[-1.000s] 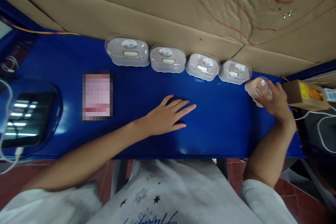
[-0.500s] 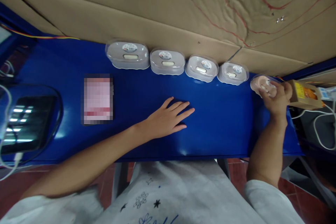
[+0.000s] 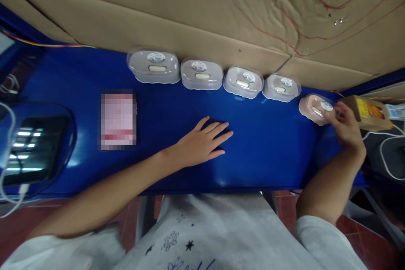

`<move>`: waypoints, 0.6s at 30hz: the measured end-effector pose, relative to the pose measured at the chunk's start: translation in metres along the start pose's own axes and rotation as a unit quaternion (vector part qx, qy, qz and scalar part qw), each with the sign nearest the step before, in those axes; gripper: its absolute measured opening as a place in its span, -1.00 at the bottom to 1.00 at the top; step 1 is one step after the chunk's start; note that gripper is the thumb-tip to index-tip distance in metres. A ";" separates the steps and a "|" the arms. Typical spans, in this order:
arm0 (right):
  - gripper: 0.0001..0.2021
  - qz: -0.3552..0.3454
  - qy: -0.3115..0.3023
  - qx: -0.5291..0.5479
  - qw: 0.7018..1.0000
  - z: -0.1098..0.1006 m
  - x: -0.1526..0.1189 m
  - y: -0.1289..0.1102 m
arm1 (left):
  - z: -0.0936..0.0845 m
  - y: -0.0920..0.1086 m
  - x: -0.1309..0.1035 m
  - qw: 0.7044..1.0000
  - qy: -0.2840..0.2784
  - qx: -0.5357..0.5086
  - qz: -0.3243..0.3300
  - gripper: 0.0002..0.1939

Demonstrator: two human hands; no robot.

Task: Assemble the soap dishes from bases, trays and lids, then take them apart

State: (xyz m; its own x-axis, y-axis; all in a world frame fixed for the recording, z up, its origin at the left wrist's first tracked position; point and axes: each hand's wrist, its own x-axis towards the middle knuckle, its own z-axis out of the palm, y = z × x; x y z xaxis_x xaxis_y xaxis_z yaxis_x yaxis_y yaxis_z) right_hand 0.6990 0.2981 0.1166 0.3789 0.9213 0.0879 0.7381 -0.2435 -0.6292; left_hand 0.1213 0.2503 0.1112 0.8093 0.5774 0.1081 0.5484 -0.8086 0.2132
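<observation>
Behind the right hand [image 3: 347, 126], the pink case [image 3: 309, 105] partly hidden

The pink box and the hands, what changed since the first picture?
The pink box has moved a little right, away from the four grey boxes. The right hand has shifted right too, uncovering the box's label; its fingers are at the right end. The left hand and the grey boxes stayed put.

My right fingers [image 3: 346, 111] hide part of the pink case [image 3: 309, 106], at its right end; its label [image 3: 326, 106] is too small to read. Well left of the case, a flat object [image 3: 117, 120] is pixelated over — farther left, a black device [image 3: 36, 145] runs past the picture's edge.
</observation>
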 end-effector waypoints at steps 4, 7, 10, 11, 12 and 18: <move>0.13 0.012 -0.006 -0.002 1.000 0.000 -0.002 -0.004 | 0.001 0.000 0.000 1.000 0.001 0.002 0.001 -0.43; 0.22 0.003 -0.007 -0.015 1.000 0.003 -0.001 -0.007 | 0.000 0.000 0.000 1.000 -0.003 0.005 0.003 -0.43; 0.24 -0.012 0.012 -0.020 1.000 0.006 0.002 -0.007 | -0.001 0.000 0.000 1.000 -0.002 0.001 0.001 -0.43; 0.22 -0.016 0.020 -0.021 0.999 0.007 0.003 -0.007 | -0.001 0.000 0.000 1.000 0.000 -0.001 0.000 -0.44; 0.20 -0.019 0.029 -0.022 0.999 0.007 0.005 -0.006 | -0.001 0.000 0.000 1.000 0.002 -0.004 0.000 -0.44; 0.07 -0.036 0.078 -0.047 0.995 0.007 0.008 -0.002 | 0.001 0.000 0.000 1.000 0.003 0.003 0.002 -0.44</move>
State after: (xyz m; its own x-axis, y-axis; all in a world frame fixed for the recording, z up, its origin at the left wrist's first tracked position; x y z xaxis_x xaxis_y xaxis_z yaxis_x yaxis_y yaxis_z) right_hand 0.6967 0.3078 0.1125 0.3998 0.8811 0.2527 0.8121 -0.2126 -0.5435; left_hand 0.1212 0.2500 0.1102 0.8104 0.5747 0.1141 0.5463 -0.8115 0.2073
